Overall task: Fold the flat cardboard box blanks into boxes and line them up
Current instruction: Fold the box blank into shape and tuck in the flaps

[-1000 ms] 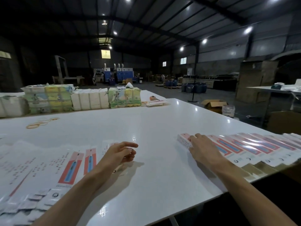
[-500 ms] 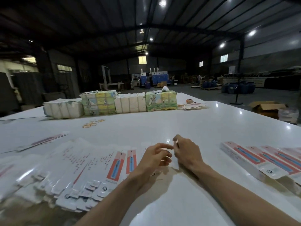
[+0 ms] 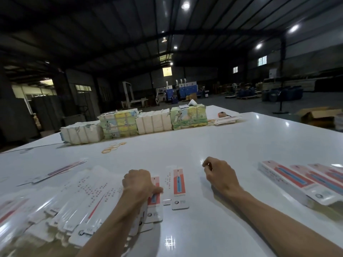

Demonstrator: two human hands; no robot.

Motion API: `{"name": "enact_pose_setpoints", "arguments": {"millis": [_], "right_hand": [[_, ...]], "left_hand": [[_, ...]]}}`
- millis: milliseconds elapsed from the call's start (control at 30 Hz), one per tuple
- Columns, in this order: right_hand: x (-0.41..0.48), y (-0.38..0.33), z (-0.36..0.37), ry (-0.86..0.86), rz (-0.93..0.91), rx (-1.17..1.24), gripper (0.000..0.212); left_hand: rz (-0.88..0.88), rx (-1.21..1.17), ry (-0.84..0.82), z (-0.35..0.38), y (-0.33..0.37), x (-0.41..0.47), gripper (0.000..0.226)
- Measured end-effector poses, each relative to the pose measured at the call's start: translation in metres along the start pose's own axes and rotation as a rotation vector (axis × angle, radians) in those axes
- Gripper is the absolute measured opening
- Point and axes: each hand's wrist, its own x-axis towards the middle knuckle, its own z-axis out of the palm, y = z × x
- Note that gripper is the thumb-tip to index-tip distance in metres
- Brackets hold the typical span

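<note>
On the white table (image 3: pixel 232 145), the left hand (image 3: pixel 138 184) lies knuckles-up on the right edge of a fanned pile of flat blanks (image 3: pixel 89 197) at the near left. Its fingers are curled and its thumb lies across a blank with a red panel. Whether it grips that blank or only presses on it cannot be told.

The right hand (image 3: pixel 220 175) sits apart to the right, fingers curled in with the thumb against the forefinger, and nothing shows in it.

Between the two hands lies a single blank (image 3: pixel 177 188), flat, with a red panel bearing a blue picture, rows of red print too small to read, and a small round logo at its near end.

A row of folded boxes (image 3: pixel 297 182) with the same red and blue print lines the near right edge.

Wrapped bundles (image 3: pixel 152 124) stand along the far side, with rubber bands (image 3: pixel 114 147) just in front of them.
</note>
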Motion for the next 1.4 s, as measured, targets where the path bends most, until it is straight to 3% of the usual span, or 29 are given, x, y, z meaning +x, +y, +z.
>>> {"name": "enact_pose_setpoints", "arguments": {"millis": [200,467,667,833,1067,1167,1300,1400], "right_hand": [[-0.002,0.000,-0.002,-0.017,0.020,0.034,0.022],[-0.001,-0.002,-0.002,-0.046,0.014,0.065,0.021],[-0.002,-0.003,-0.003,-0.068,0.019,0.078,0.023],[-0.003,-0.003,-0.004,-0.095,0.021,0.076,0.024],[-0.003,-0.003,-0.004,-0.116,0.015,0.084,0.024],[-0.003,-0.004,-0.004,-0.120,0.015,0.090,0.025],[-0.002,-0.004,-0.003,-0.118,0.002,0.109,0.025],[-0.001,-0.003,-0.002,-0.105,-0.009,0.124,0.024]], "left_hand": [[-0.122,0.048,-0.032,-0.013,-0.005,-0.001,0.089],[-0.186,0.032,-0.026,-0.015,-0.027,0.005,0.084],[-0.146,0.102,0.108,-0.011,-0.027,0.009,0.111],[-0.074,0.145,0.214,-0.004,-0.019,0.010,0.110],[-0.019,0.266,0.308,0.003,-0.016,0.010,0.090],[0.021,0.107,0.271,0.001,-0.017,0.009,0.089],[0.069,-0.136,0.108,-0.018,-0.024,0.008,0.046],[0.172,-0.563,-0.061,-0.037,-0.022,0.007,0.031]]}}
